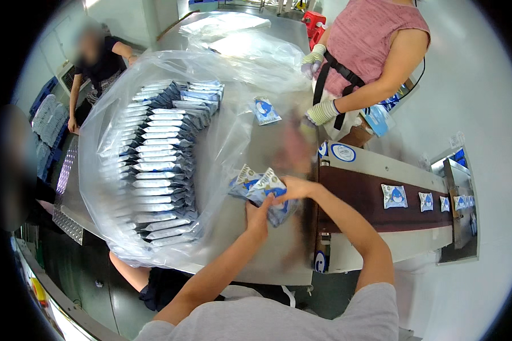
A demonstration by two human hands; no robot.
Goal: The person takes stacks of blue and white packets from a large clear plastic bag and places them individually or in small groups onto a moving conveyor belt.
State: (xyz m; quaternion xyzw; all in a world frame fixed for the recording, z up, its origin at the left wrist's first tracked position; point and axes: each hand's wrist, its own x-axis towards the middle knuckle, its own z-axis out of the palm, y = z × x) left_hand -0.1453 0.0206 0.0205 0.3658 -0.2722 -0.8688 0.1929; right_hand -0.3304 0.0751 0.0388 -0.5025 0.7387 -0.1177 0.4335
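Note:
My left hand (258, 213) is closed on the near side of a small bunch of blue-and-white sealed packets (269, 183). From the right, my right hand (296, 189) grips the same bunch, its fingers near the packets' upper edge. The bunch is fanned out above the metal table, just right of a large clear plastic bag (219, 190). Inside the bag, many similar packets (160, 150) stand on edge in tight, curved rows. A single loose packet (265, 111) lies flat on the table beyond my hands.
At right, a dark red conveyor belt (358, 199) carries several spaced packets (394, 196) through a wall opening. Across the table stands a person in striped gloves (323, 112); another person (99, 68) is at far left. Clear plastic bags (227, 25) lie at the table's far end.

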